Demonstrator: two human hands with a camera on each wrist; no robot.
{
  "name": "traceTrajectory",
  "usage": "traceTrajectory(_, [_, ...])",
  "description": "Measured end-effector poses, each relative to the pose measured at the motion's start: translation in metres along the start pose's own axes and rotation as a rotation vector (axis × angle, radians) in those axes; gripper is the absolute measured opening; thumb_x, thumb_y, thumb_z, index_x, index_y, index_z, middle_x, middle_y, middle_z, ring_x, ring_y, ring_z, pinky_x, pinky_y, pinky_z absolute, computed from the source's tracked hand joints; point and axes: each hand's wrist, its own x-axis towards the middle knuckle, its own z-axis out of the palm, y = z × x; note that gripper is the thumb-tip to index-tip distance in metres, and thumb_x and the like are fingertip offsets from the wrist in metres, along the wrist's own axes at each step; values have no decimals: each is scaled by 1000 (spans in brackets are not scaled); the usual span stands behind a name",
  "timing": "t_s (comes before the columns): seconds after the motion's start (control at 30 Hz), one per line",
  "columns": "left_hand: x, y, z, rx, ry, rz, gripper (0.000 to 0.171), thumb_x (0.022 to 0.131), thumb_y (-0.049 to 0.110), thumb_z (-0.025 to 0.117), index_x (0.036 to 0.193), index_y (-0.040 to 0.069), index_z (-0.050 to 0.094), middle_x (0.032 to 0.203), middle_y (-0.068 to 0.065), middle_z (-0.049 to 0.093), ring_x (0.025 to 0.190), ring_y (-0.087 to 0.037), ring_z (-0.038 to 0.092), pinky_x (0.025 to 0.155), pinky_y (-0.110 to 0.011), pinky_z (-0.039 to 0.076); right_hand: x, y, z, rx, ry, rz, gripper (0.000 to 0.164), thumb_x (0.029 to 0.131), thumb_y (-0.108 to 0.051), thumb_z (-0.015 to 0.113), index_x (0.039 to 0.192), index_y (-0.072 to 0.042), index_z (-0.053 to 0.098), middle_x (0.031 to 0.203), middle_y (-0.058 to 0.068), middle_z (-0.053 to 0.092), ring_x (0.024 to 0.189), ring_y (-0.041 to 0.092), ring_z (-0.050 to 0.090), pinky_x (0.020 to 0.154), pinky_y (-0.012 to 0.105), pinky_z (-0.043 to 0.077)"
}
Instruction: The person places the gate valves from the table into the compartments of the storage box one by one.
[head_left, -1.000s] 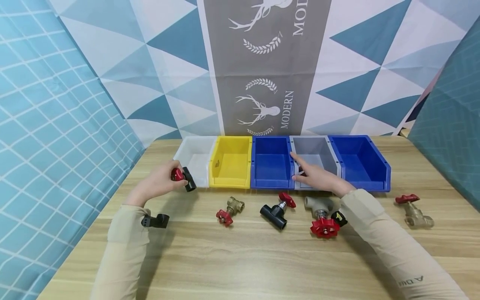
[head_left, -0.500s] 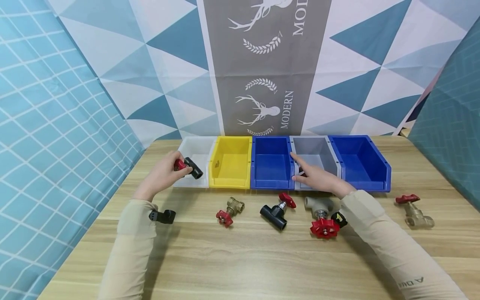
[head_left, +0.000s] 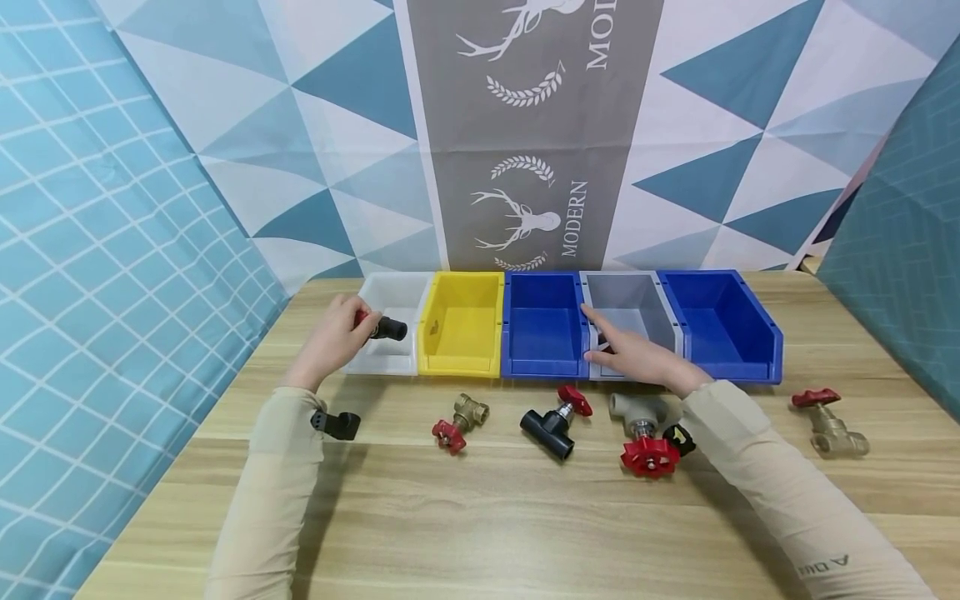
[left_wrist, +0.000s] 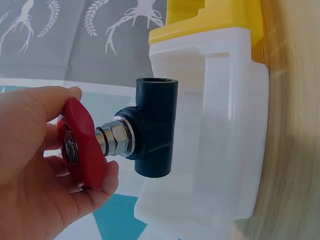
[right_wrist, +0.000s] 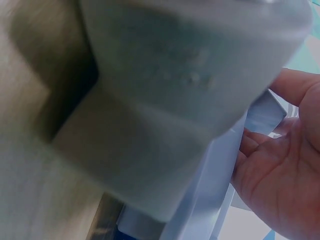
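Note:
My left hand point(head_left: 330, 340) grips the red handwheel point(left_wrist: 87, 145) of a valve with a black tee-shaped body point(left_wrist: 156, 127). In the head view, this valve point(head_left: 392, 328) is held above the white bin point(head_left: 393, 365) at the left end of the row. My right hand point(head_left: 641, 358) rests at the front of the grey bin point(head_left: 660, 292), with thumb and index finger spread near the wall shared with the middle blue bin point(head_left: 543, 367). The right wrist view shows the hand point(right_wrist: 285, 165) beside the bin, its fingertips partly hidden.
A yellow bin point(head_left: 459, 367) and another blue bin point(head_left: 738, 371) complete the row. In front lie a brass valve point(head_left: 465, 417), a black valve point(head_left: 551, 429), and a grey valve point(head_left: 641, 417) close to the right forearm. Another brass valve point(head_left: 831, 429) lies far right.
My left hand has moved right and away from me, carrying the black valve from the white bin's front left corner to above the bin. The valve has turned. My right hand stays still.

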Motion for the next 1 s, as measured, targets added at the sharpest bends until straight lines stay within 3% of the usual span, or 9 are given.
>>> traceTrajectory(0.3, [5, 1, 1, -34, -66, -34, 30, 88, 35, 41, 79, 7, 45, 85, -9, 38, 71, -21, 38, 59, -31, 33, -1, 0, 0, 7, -2, 4, 72, 87, -36, 44, 136, -29, -8, 140, 11, 17, 116, 33, 36, 93, 52, 24])
traceTrajectory(0.53, [6, -3, 3, -114, -188, -29, 15, 86, 14, 35, 81, 5, 46, 90, -10, 36, 75, -21, 35, 61, -31, 33, 0, 2, -1, 3, -6, 4, 72, 87, -38, 43, 135, -31, -9, 140, 11, 14, 117, 35, 34, 93, 53, 23])
traceTrajectory(0.73, [8, -5, 5, -92, -216, -20, 12, 83, 8, 40, 93, 3, 46, 93, -12, 36, 77, -23, 37, 64, -32, 35, -1, 2, -1, -2, -7, 10, 72, 87, -39, 43, 135, -32, -10, 140, 12, 14, 118, 36, 32, 92, 55, 22])
traceTrajectory(1.0, [9, -7, 9, -69, -213, 18, 15, 78, 3, 45, 93, 2, 48, 93, -12, 39, 80, -22, 39, 67, -31, 36, -1, 2, 1, 9, -1, 6, 72, 86, -40, 43, 135, -31, -9, 142, 8, 7, 121, 36, 26, 93, 55, 21])
